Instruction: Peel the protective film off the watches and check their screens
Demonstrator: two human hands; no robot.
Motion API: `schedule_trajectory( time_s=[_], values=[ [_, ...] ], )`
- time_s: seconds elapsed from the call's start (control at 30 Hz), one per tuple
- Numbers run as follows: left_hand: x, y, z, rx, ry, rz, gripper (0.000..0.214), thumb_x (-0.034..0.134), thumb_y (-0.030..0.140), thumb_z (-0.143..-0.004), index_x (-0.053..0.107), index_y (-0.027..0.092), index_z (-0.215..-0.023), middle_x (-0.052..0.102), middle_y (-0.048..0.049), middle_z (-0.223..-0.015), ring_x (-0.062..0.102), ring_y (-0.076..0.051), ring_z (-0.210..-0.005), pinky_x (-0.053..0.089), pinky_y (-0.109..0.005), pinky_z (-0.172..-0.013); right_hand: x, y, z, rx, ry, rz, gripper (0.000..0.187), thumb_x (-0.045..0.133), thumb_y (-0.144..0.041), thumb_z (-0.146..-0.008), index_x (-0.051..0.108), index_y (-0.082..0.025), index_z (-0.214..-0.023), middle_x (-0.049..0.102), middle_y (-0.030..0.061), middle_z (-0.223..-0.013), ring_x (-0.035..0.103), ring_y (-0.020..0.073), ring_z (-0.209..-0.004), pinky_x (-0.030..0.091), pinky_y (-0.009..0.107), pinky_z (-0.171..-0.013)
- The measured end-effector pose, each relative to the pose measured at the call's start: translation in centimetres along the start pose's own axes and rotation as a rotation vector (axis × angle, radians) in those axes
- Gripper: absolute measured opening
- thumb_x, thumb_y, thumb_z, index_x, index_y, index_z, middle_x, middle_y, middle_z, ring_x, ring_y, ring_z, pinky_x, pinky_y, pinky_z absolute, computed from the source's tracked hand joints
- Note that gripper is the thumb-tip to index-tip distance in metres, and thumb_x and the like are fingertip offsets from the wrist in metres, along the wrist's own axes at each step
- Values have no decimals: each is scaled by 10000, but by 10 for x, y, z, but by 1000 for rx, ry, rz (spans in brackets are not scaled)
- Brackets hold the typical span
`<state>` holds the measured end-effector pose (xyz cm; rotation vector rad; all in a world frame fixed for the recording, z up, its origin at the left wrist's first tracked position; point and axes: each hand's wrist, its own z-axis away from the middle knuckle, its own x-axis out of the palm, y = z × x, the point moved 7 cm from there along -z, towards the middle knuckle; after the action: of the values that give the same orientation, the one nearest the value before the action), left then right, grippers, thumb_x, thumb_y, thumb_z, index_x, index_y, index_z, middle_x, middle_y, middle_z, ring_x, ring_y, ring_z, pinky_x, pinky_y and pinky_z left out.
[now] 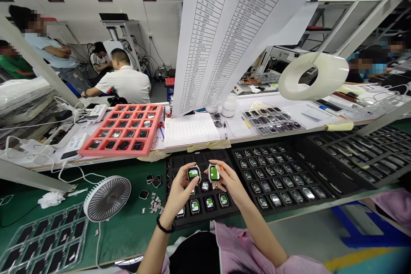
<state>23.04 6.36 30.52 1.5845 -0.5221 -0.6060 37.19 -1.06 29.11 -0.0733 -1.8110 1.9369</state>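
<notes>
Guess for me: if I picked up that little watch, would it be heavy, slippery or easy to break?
The watch in the left hand is probably quite heavy for its small size, as it looks solid. Its shiny screen may feel slippery and could crack if dropped. Its flat shape probably won't roll.
</notes>
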Motion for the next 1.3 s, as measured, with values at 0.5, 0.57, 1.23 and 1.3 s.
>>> schedule_trajectory(
  time_s=[0.5, 0.57, 1.23, 1.3],
  values=[
    [-2, -5, -2, -11, 1, -5, 400, 549, 394, -876, 490, 231, -1237, 535, -91, -1251, 542, -226, -1122, 527, -289, -801, 0, 6, -2, -72, -58, -9, 488, 701, -342, -765, 527, -249, -1211, 657, 81, -1031, 585, 110, -592, 328, 191, -374],
    [-1, -5, -2, -10, 1, -15, 395, 544, 396, -879, 493, 234, -1236, 523, -90, -1270, 537, -226, -1130, 530, -286, -798, 0, 2, -1, -62, -13, -9, 430, 696, -347, -770, 559, -236, -1162, 674, 63, -956, 545, 88, -537, 340, 199, -385],
    [-1, -6, -1, -10, -7, 22, 394, 553, 376, -878, 487, 222, -1235, 560, -96, -1219, 568, -223, -1086, 530, -304, -810, 3, -5, 5, -13, -210, 61, 578, 616, -367, -834, 412, -324, -1372, 572, 102, -1269, 524, 78, -568, 466, 238, -484],
    [-1, -8, -1, -14, -8, 25, 397, 553, 379, -878, 485, 223, -1237, 563, -96, -1218, 572, -222, -1080, 528, -307, -811, 1, -2, 3, -25, -203, 54, 622, 648, -346, -809, 403, -314, -1380, 584, 107, -1247, 574, 112, -647, 449, 226, -467]
  ],
)
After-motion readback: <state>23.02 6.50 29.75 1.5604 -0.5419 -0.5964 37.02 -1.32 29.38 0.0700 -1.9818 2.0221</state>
